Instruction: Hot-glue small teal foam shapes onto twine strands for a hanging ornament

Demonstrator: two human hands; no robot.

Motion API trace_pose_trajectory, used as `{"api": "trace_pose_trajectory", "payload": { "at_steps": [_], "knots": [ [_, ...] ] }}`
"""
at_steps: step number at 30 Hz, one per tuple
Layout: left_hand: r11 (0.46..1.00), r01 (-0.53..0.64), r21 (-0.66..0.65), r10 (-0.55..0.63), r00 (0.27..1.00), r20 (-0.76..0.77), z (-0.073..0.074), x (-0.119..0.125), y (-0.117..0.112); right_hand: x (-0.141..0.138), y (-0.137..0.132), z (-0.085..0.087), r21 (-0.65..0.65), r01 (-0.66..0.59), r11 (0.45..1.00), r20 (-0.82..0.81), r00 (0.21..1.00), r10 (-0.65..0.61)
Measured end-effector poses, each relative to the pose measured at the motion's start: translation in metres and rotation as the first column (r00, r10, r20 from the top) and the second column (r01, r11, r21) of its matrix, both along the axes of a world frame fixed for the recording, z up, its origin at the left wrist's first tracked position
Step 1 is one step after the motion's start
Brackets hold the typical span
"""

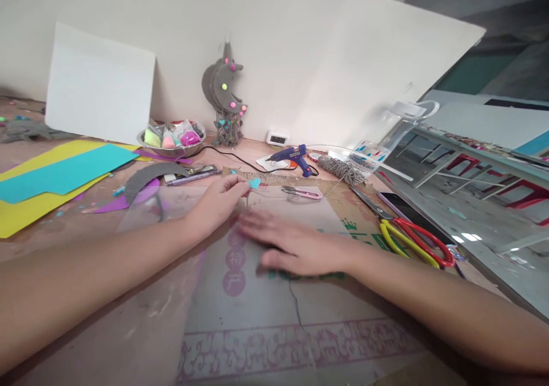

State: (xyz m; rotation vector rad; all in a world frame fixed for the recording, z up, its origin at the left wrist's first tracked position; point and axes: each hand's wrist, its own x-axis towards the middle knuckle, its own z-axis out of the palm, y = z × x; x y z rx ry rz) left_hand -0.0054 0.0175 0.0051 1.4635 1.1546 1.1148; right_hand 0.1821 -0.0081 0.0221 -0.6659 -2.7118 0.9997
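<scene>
My left hand (223, 196) is closed in a pinch above the plastic-covered work surface. A short piece of grey cord (247, 202) shows below its fingertips. A small teal heart (254, 183) lies right at these fingertips; whether it is pinched too is unclear. My right hand (291, 240), blurred by motion, reaches in flat with its fingers stretched out and thumb apart, over the clear plastic sheet (253, 323) with purple print. Pink-handled thread snips (302, 193) lie just beyond the right hand. A thin dark string (297, 311) runs toward me below it.
A blue glue gun (295, 158), a bundle of grey cord (341, 170) and a small digital clock (277, 139) stand behind. Red-and-yellow scissors (412, 237) and a phone (416, 217) lie right. Left are coloured sheets (68, 171), a metal bowl (171, 140) and a grey moon ornament (225, 88).
</scene>
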Motion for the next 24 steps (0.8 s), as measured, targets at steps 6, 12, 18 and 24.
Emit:
{"api": "trace_pose_trajectory", "payload": {
  "at_steps": [6, 12, 18, 24],
  "knots": [
    [0.992, 0.062, -0.111, -0.047, 0.99, 0.131, 0.001, 0.003, -0.006, -0.002, 0.003, 0.026, -0.396, 0.101, 0.913, -0.198, 0.961, -0.192],
    [0.992, 0.103, -0.068, -0.1, 0.994, 0.051, 0.001, 0.003, -0.003, -0.001, 0.056, -0.002, -0.266, 0.517, 0.814, -0.406, 0.705, -0.581],
    [0.98, 0.199, -0.013, -0.2, 0.979, -0.044, -0.003, 0.003, -0.004, -0.014, 0.042, -0.024, -0.253, 0.402, 0.88, -0.319, 0.824, -0.468],
    [0.984, 0.145, 0.106, -0.13, 0.983, -0.133, -0.004, 0.002, -0.001, -0.007, 0.044, -0.026, -0.101, 0.511, 0.853, -0.286, 0.807, -0.517]
  ]
}}
